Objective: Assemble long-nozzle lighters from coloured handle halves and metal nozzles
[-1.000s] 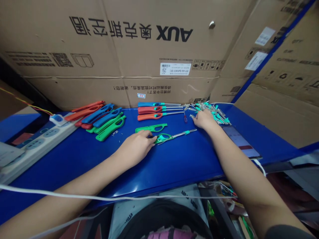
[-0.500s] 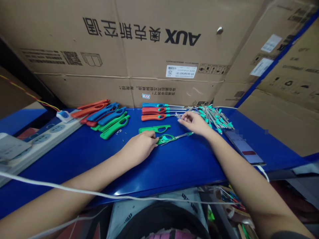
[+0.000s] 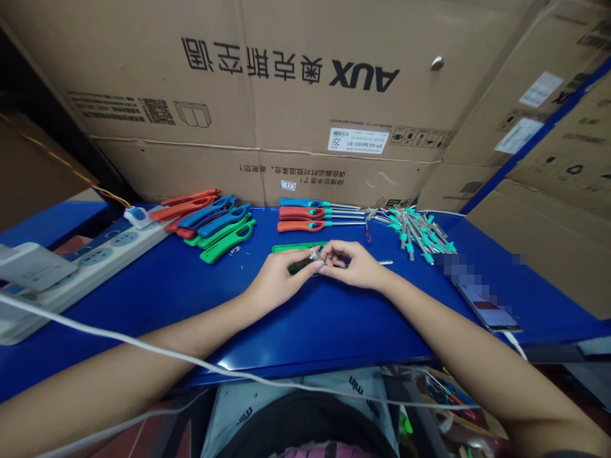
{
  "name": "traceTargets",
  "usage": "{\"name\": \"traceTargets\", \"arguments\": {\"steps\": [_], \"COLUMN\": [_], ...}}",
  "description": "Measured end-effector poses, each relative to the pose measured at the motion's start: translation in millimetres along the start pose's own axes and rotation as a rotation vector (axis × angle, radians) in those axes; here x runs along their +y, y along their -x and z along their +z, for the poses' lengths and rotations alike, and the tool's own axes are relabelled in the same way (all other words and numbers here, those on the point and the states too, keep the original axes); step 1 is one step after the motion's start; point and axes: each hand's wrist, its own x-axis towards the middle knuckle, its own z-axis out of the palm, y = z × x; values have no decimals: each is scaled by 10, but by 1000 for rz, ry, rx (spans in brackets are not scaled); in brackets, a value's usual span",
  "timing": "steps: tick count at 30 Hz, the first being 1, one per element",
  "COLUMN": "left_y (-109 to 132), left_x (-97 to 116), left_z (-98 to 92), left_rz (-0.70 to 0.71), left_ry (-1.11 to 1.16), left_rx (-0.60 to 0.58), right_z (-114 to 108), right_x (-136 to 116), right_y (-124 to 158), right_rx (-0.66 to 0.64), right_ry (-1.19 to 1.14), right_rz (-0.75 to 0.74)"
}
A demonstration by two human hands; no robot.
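My left hand (image 3: 281, 275) and my right hand (image 3: 356, 264) meet at the middle of the table, fingertips pinched together. Between them is a small whitish-clear part (image 3: 316, 256), too small to name surely. Beneath the fingers lies a green lighter handle half, mostly hidden; the tip of its metal tube (image 3: 386, 263) sticks out right of my right hand. Another green handle half (image 3: 286, 247) lies just behind. Further back, three long-necked lighters, blue (image 3: 296, 203), red (image 3: 298, 213) and orange (image 3: 298, 226), lie side by side. A small screwdriver (image 3: 368, 236) is right of them.
Several coloured handle shells (image 3: 224, 245) are piled on the left beside a white power strip (image 3: 102, 257). Metal tubes with teal ends (image 3: 420, 235) form a heap on the right, near a phone (image 3: 482, 299). A cardboard wall (image 3: 267, 121) stands behind; a white cable (image 3: 210, 367) crosses in front.
My right hand has come left and nearer with the small part to meet my left hand. My left fingers have gone from the green handle half to the part. The view has shifted slightly.
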Motion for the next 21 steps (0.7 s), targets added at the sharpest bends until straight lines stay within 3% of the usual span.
{"name": "traceTargets", "arguments": {"steps": [5, 9, 17, 21], "left_y": [-9, -54, -98, -101], "left_x": [-37, -83, -109, -84], "left_z": [58, 35, 11, 7], "left_rz": [-127, -243, -375, -388], "left_ry": [229, 362, 487, 477], "left_rx": [49, 119, 209, 216], "right_z": [33, -21, -94, -92], "right_x": [16, 8, -9, 8], "right_y": [-19, -10, 30, 24], "right_rx": [19, 38, -185, -185], "right_ry": [59, 144, 338, 333], "right_rz": [-30, -139, -215, -202]}}
